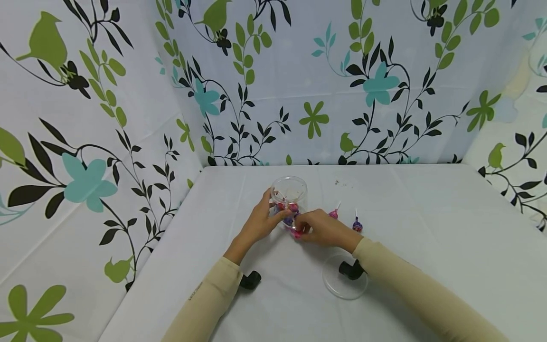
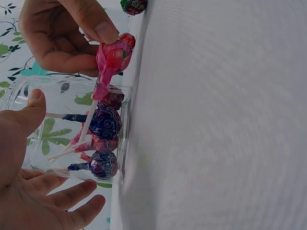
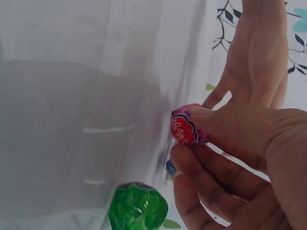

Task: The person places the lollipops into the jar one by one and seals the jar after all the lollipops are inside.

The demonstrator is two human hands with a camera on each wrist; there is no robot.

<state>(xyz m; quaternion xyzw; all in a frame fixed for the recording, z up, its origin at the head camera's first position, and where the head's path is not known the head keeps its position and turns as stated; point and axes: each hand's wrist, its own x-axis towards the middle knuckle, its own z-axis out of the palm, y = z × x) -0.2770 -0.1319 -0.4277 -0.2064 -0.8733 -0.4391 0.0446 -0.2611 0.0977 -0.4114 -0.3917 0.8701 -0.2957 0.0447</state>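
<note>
A clear jar (image 1: 289, 187) stands on the table with several wrapped lollipops, among them a purple one (image 2: 105, 122), showing through its wall. My left hand (image 1: 259, 221) holds the jar from the left, thumb toward me and fingers along the other side. In front of the jar, my right hand (image 1: 318, 228) pinches a pink lollipop (image 2: 114, 60) by its wrapped head between thumb and fingers. The stick of that lollipop overlaps the jar in the left wrist view. A green lollipop (image 3: 138, 207) shows close to the right hand in the right wrist view.
Right of the jar on the white table (image 1: 427, 228) lie another pink lollipop (image 1: 333, 214) and a purple-red one (image 1: 357, 225). A clear round lid (image 1: 335, 292) lies near my right forearm. Patterned cloth (image 1: 273, 118) hangs behind the table and at both sides.
</note>
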